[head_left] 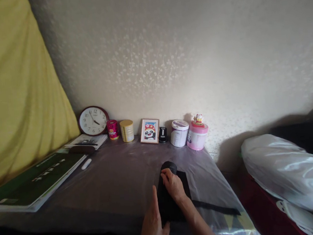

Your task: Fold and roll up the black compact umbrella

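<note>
On the near part of the covered table lies a black bundle (167,205), with a rounded dark end (168,164) pointing away from me. It looks like fabric, but its exact kind is too dark to make out. My right hand (174,185) is on top with curled fingers, gripping it near the rounded end. Along its left side, my left hand (154,221) has its fingers stretched up and its thumb apart, close to the bundle's near edge. A flat black panel (184,179) shows past the right hand, and a black strap (217,207) runs out to the right.
Along the wall stand a clock (93,120), a pink tin (112,130), a yellow-lidded can (127,131), a panda picture frame (149,131) and two tubs (179,133). A large green book (37,178) lies left. White bags (289,171) sit beyond the table's right edge.
</note>
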Demonstrator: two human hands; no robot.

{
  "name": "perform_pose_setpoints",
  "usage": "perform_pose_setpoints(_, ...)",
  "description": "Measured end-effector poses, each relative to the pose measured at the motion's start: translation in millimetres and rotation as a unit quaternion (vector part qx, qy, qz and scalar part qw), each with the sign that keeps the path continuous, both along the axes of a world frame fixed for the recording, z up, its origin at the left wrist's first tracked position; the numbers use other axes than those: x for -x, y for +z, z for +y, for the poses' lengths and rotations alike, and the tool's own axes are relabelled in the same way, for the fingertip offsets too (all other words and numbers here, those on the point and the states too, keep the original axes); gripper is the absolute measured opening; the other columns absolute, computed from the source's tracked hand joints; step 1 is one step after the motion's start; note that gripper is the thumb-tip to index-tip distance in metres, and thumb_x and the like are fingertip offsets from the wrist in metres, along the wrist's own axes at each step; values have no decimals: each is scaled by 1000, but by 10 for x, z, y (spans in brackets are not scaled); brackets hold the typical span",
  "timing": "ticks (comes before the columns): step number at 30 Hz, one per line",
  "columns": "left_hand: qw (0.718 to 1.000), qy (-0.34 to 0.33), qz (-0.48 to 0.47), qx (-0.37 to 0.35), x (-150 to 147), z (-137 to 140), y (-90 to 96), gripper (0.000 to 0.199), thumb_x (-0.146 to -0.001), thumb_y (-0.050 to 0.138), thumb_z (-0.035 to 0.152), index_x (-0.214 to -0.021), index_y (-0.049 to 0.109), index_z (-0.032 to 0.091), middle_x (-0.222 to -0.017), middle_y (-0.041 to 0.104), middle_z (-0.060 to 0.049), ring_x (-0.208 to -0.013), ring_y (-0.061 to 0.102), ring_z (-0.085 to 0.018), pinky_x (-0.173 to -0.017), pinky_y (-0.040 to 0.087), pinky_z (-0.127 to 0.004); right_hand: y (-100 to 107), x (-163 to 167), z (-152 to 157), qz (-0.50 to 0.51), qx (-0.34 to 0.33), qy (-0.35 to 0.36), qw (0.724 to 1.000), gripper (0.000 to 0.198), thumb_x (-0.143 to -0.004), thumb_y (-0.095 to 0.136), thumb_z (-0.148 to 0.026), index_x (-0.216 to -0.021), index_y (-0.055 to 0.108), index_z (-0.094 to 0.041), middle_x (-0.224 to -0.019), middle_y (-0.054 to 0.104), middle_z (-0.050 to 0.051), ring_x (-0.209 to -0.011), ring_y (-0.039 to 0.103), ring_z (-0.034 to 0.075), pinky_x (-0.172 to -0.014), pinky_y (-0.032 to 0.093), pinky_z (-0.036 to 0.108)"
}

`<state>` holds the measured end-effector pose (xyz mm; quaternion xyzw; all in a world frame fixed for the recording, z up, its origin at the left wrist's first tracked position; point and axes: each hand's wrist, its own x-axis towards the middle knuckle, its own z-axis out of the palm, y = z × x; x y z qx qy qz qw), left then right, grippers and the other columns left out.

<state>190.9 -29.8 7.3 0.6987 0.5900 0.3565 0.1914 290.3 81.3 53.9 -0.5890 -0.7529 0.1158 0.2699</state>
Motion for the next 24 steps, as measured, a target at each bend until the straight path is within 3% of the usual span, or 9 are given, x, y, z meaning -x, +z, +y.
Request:
perform_pose_setpoints(2,999,-3,31,5,20,-22,84,102,-65,49,3,-139,-20,22,-149,17,-20,-134,27,-28,-104,35,-48,-17,6,1,-20,-4,-3,1000,22,-90,42,-28,-103,58,-21,-76,70,2,-74,67,17,-62,40,21)
perform_pose_setpoints(7,987,28,159,-22,4,-28,155,94,-62,58,14,-142,10,28,-152,-4,-15,-135,17,-39,-102,29,-60,-3,21,15,-32,3,6,999,22,-91,40,-27,-104,57,-21,-83,71,2,-78,68,17,-63,41,21)
perform_pose_setpoints(9,984,25,178,5,-20,-9,144,93,-61,58,14,-142,15,25,-152,2,-17,-134,21,-39,-102,29,-60,11,17,16,-26,5,10,1000,22,-91,40,-26,-104,57,-20,-83,71,3,-77,68,17,-63,42,22)
perform_pose_setpoints(13,986,-4,157,63,-35,69,31,94,-59,53,8,-142,13,20,-148,22,-17,-131,32,-34,-102,36,-49,2,-38,-42,27,-2,44,999,24,-91,38,-26,-102,58,-21,-77,69,1,-71,66,16,-62,44,23)
perform_pose_setpoints(19,986,-28,113,117,-7,176,-129,96,-55,51,5,-141,10,8,-148,22,-18,-135,27,-28,-109,29,-39,-137,-214,-152,66,-140,192,969,26,-93,39,-27,-92,64,-22,-97,68,4,-92,60,17,-85,45,31)
perform_pose_setpoints(24,984,-24,103,140,-21,206,-143,96,-53,49,5,-141,13,9,-148,24,-16,-134,27,-28,-110,27,-40,-265,-255,-6,14,-150,208,967,28,-94,38,-25,-103,64,-24,-114,65,3,-120,47,21,-104,30,44)
